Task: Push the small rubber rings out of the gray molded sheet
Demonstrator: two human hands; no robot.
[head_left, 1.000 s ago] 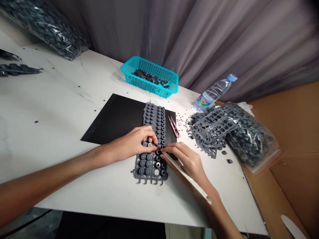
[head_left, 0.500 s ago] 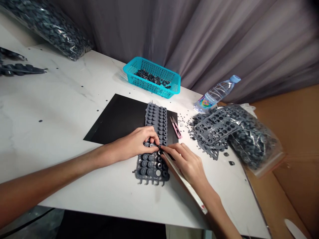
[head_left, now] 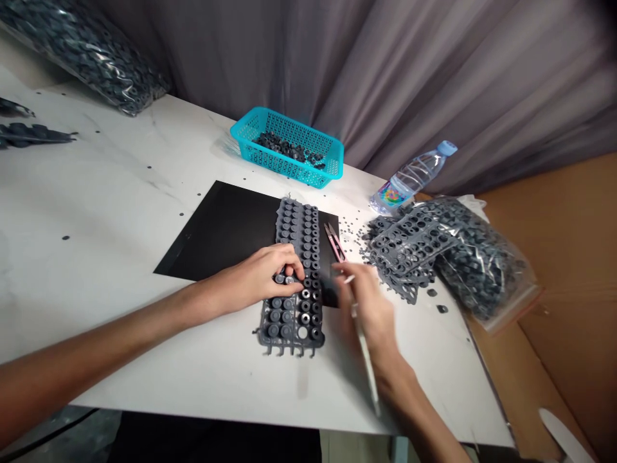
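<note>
The grey studded sheet (head_left: 308, 256) lies on the counter (head_left: 120, 193), its far part over the black mat (head_left: 226, 231) and its near part past the mat's edge. Its long axis runs almost straight away from the person, the far end leaning slightly right towards the blue basket (head_left: 286, 168), the row of little prongs facing the person. The left hand (head_left: 277, 273) rests across its middle from the left, thumb and forefinger curled close together; whether they pinch a stud, I cannot tell. The right hand (head_left: 366, 302), blurred, is closed around a slim white tool (head_left: 365, 354), just right of the sheet. The tool slants, its lower end pointing towards the near edge. Pink-handled snips (head_left: 337, 245) lie beyond that hand.
</note>
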